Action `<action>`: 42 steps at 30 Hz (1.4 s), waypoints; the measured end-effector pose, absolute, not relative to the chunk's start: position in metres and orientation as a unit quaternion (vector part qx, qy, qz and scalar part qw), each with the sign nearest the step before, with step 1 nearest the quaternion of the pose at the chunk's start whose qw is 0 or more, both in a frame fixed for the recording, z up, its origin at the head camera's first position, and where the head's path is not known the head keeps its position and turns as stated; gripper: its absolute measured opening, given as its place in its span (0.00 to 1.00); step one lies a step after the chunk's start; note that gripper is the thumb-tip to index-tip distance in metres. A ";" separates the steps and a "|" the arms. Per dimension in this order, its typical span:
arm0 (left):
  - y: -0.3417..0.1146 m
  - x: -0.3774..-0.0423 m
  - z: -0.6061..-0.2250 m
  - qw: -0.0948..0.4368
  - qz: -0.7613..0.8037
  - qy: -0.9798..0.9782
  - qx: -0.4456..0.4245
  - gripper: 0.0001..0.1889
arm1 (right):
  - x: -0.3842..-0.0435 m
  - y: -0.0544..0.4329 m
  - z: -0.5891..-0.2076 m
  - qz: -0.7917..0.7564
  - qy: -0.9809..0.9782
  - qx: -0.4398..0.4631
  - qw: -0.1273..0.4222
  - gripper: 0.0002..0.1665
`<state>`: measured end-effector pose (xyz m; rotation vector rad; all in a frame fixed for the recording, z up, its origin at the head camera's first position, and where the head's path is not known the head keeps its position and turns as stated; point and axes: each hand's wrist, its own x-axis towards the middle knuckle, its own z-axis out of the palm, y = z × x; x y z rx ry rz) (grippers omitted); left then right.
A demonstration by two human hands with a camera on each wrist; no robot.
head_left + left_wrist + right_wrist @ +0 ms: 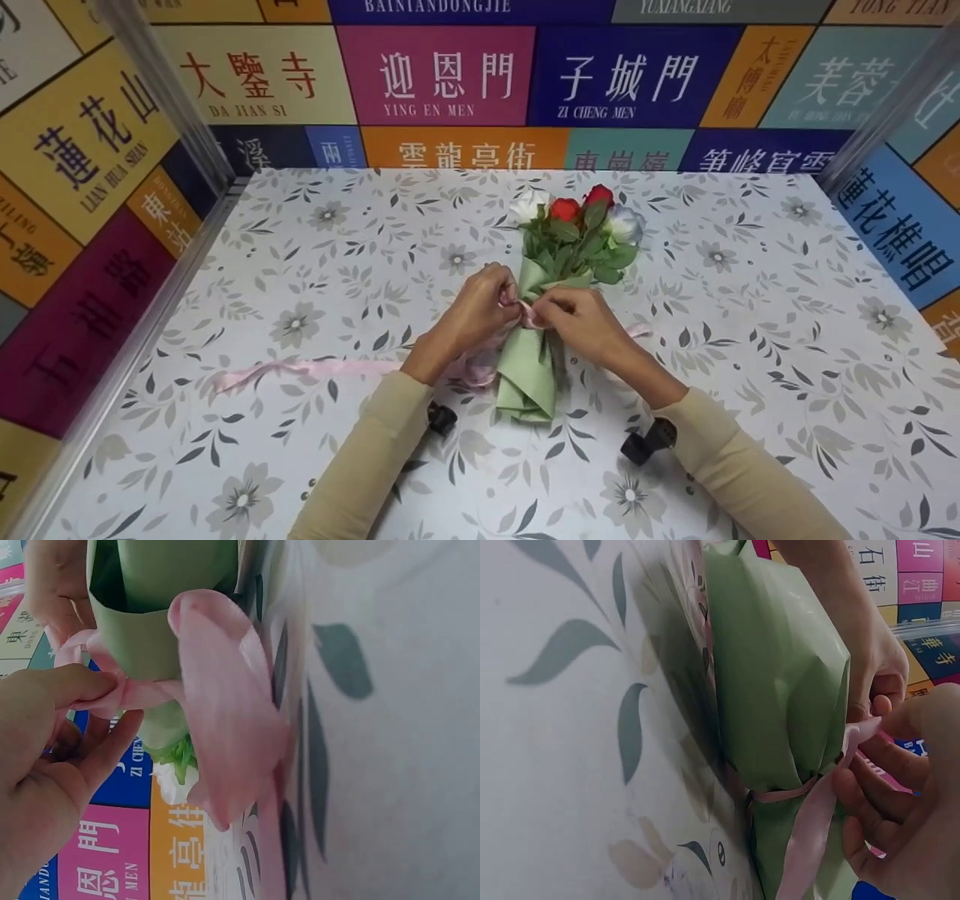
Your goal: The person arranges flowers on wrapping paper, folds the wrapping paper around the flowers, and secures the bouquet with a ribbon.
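Note:
A bouquet of red and white roses [566,210] with green leaves lies on the table, its stems wrapped in pale green paper [527,371]. Pink ribbon [810,832] runs round the wrap's narrow waist. My left hand [484,300] pinches the ribbon between thumb and forefinger at the front of the wrap, as the left wrist view shows. Close beside it, my right hand [581,319] pinches another part of the ribbon, fingers curled. A broad ribbon loop [225,690] hangs by the paper in the left wrist view.
A long ribbon tail [322,367] trails left across the table [225,300], which has a floral cover. A short ribbon end [639,330] shows right of the right wrist. Panels with Chinese lettering [442,75] stand behind and at both sides.

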<state>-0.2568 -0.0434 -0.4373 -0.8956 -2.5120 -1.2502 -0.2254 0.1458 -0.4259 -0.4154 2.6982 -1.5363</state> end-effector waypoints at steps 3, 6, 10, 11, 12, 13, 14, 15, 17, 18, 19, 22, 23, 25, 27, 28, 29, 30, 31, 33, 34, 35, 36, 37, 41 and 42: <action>-0.043 -0.257 -0.439 0.111 -0.424 -0.847 -0.301 0.09 | -0.228 0.145 -0.425 -0.526 0.845 -0.095 0.030 0.14; -0.042 -0.257 -0.439 0.124 -0.425 -0.845 -0.302 0.10 | -0.229 0.144 -0.425 -0.526 0.847 -0.073 0.037 0.13; -0.042 -0.256 -0.439 0.129 -0.426 -0.840 -0.309 0.10 | -0.230 0.142 -0.424 -0.496 0.864 -0.077 0.039 0.16; -0.042 -0.256 -0.439 0.130 -0.427 -0.839 -0.312 0.10 | -0.231 0.142 -0.424 -0.488 0.868 -0.082 0.036 0.16; -0.042 -0.256 -0.439 0.131 -0.428 -0.838 -0.313 0.10 | -0.231 0.142 -0.424 -0.481 0.872 -0.087 0.034 0.15; -0.042 -0.256 -0.440 0.133 -0.427 -0.837 -0.314 0.10 | -0.231 0.142 -0.424 -0.474 0.875 -0.092 0.030 0.14; -0.042 -0.257 -0.440 0.135 -0.426 -0.837 -0.314 0.11 | -0.231 0.142 -0.424 -0.470 0.877 -0.097 0.025 0.13; -0.042 -0.257 -0.440 0.135 -0.427 -0.837 -0.314 0.11 | -0.231 0.142 -0.424 -0.465 0.880 -0.097 0.020 0.12; -0.043 -0.257 -0.439 0.125 -0.432 -0.837 -0.312 0.11 | -0.230 0.142 -0.424 -0.452 0.886 -0.101 0.007 0.10; -0.043 -0.258 -0.439 0.119 -0.434 -0.837 -0.313 0.10 | -0.229 0.142 -0.425 -0.444 0.890 -0.102 -0.001 0.09; -0.043 -0.258 -0.439 0.111 -0.437 -0.836 -0.314 0.10 | -0.229 0.142 -0.425 -0.436 0.894 -0.102 -0.009 0.09; -0.045 -0.259 -0.436 0.078 -0.447 -0.833 -0.315 0.08 | -0.226 0.143 -0.424 -0.411 0.905 -0.106 -0.036 0.07; -0.046 -0.260 -0.435 0.063 -0.454 -0.832 -0.313 0.07 | -0.226 0.144 -0.423 -0.408 0.906 -0.104 -0.040 0.07; -0.050 -0.259 -0.432 0.038 -0.469 -0.828 -0.306 0.05 | -0.225 0.147 -0.421 -0.406 0.907 -0.101 -0.050 0.08; -0.055 -0.259 -0.428 0.019 -0.481 -0.824 -0.298 0.04 | -0.224 0.152 -0.420 -0.410 0.906 -0.093 -0.059 0.07; -0.057 -0.259 -0.427 0.015 -0.483 -0.824 -0.297 0.05 | -0.223 0.155 -0.419 -0.414 0.904 -0.088 -0.061 0.07; -0.058 -0.259 -0.426 0.016 -0.482 -0.824 -0.297 0.06 | -0.223 0.158 -0.418 -0.416 0.903 -0.085 -0.065 0.07; -0.060 -0.259 -0.426 0.021 -0.478 -0.825 -0.301 0.07 | -0.222 0.161 -0.418 -0.414 0.903 -0.086 -0.072 0.06; -0.061 -0.259 -0.425 0.026 -0.470 -0.828 -0.305 0.08 | -0.222 0.164 -0.417 -0.410 0.904 -0.087 -0.078 0.05; -0.064 -0.259 -0.425 0.032 -0.452 -0.833 -0.318 0.10 | -0.220 0.171 -0.415 -0.396 0.909 -0.093 -0.090 0.05; -0.066 -0.258 -0.425 0.032 -0.444 -0.834 -0.326 0.10 | -0.219 0.175 -0.415 -0.387 0.912 -0.099 -0.095 0.05; -0.068 -0.258 -0.424 0.031 -0.436 -0.835 -0.333 0.10 | -0.219 0.180 -0.415 -0.376 0.915 -0.105 -0.099 0.05; -0.071 -0.257 -0.424 0.032 -0.426 -0.837 -0.343 0.09 | -0.218 0.185 -0.415 -0.364 0.919 -0.108 -0.104 0.05; -0.074 -0.256 -0.425 0.033 -0.417 -0.837 -0.352 0.08 | -0.217 0.192 -0.416 -0.353 0.923 -0.109 -0.108 0.05; -0.092 -0.254 -0.429 0.052 -0.385 -0.840 -0.379 0.05 | -0.211 0.221 -0.422 -0.340 0.935 -0.065 -0.074 0.05; -0.096 -0.254 -0.432 0.057 -0.376 -0.841 -0.385 0.05 | -0.209 0.227 -0.424 -0.344 0.936 -0.053 -0.053 0.05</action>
